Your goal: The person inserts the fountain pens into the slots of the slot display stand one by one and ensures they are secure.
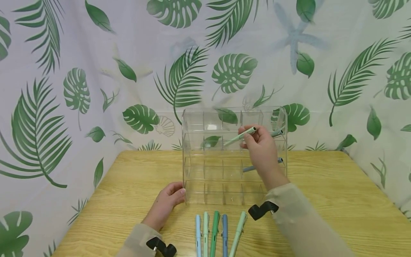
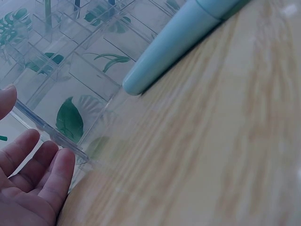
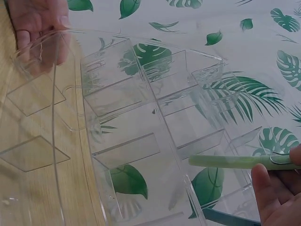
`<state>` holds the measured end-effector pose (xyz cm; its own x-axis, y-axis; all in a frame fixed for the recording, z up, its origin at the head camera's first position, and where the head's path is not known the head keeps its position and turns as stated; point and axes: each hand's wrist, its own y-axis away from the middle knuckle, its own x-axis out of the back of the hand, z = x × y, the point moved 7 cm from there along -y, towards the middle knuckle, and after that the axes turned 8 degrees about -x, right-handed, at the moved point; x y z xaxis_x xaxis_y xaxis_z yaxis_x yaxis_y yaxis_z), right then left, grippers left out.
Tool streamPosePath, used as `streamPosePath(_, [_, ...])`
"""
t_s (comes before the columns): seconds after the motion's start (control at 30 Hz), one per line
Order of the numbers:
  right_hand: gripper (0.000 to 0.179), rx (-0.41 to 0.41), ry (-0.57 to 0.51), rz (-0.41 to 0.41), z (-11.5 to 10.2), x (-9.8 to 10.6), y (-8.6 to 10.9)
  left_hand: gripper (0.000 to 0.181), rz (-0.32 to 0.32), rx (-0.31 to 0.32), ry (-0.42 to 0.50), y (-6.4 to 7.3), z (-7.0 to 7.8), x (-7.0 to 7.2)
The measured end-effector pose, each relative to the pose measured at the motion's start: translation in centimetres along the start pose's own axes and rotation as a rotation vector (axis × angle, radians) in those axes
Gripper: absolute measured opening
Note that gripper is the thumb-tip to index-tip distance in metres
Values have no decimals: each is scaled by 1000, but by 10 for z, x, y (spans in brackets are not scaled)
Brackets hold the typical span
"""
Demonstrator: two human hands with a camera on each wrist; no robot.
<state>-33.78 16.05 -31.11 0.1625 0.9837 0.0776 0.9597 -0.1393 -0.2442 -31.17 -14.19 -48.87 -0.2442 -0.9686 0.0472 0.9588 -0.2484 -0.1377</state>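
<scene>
My right hand [image 1: 261, 148] pinches a light green pen [image 1: 239, 136] near its capped end, with thumb and fingers. The pen slants in front of a clear compartment rack [image 1: 213, 174], its narrow end towards the second row. Low on the rack's left side, my left hand [image 1: 168, 200] touches the panel edge; the left wrist view shows its fingers [image 2: 61, 169] relaxed and spread from the thumb. A teal pen [image 1: 277, 132] lies in the rack's right part, partly hidden by the right hand. Lower there, a blue pen [image 1: 248, 169] passes behind the right wrist.
Before the rack, several pens lie side by side on the wooden table [image 1: 144, 171]: a light blue pen [image 1: 198, 235], a dark green pen [image 1: 214, 232], a blue pen [image 1: 224, 235] and light green ones. A leaf-patterned cloth [image 1: 106, 46] hangs behind the table.
</scene>
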Motion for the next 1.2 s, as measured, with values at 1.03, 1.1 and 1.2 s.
streamPosePath(1.03, [59,-68,-18,-118,-2,6,7,58,3,11,-8,1,0,0])
streamPosePath(1.1, [61,-73,-22,-128,-3,8,8,57,11,9,-5,1,1,0])
streamPosePath(1.2, [65,-84,-19,-133,-4,9,10,54,20,11,2,0,1,0])
